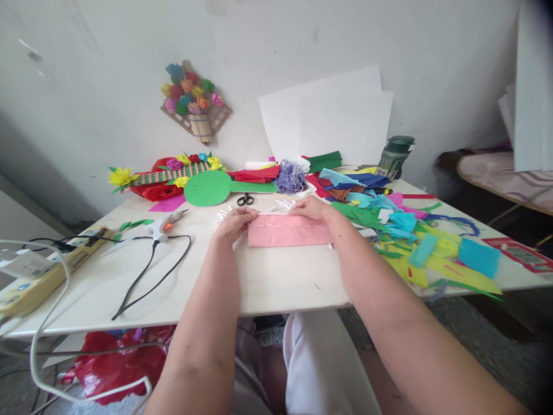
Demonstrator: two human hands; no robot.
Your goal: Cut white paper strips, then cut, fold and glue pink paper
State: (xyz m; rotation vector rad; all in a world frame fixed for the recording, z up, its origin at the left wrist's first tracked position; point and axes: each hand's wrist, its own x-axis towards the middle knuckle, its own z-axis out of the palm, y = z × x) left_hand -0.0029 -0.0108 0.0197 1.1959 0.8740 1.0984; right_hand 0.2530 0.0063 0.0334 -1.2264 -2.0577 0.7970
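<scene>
A pink sheet of paper (287,233) lies flat on the white table (276,282) in front of me. My left hand (233,222) pinches its upper left edge with the fingers curled. My right hand (311,207) presses on its upper right edge, fingers closed on the paper. Thin white sticks (283,204) lie just beyond the sheet.
Black scissors (245,200) and a green paper paddle shape (211,188) lie behind the sheet. A glue gun (166,225) with black cord and a power strip (47,271) sit left. Coloured paper scraps (415,242) cover the right side. A green bottle (395,155) and white sheets (332,121) stand at the wall.
</scene>
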